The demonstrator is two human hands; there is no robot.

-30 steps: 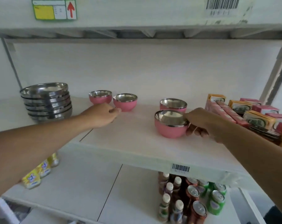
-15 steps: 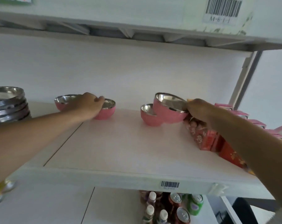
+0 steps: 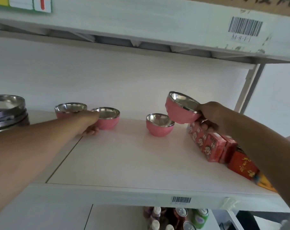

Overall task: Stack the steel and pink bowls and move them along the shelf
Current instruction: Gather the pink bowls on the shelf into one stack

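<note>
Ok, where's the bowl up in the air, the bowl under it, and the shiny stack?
Lifted bowl (image 3: 180,114), head view, on its pink side.
Bowl on the shelf (image 3: 158,130), head view, on its pink side.
Steel bowl stack (image 3: 7,112), head view, on its side.

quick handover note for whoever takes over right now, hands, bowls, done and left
Right hand: holds a lifted pink bowl tilted, just above the resting pink bowl.
Left hand: against two pink bowls at the back left; grip unclear.
Steel bowl stack sits at far left of the shelf.
Done: one bowl picked up.
Left: nest it into the resting bowl, stack the others, shift the stacks along.
</note>
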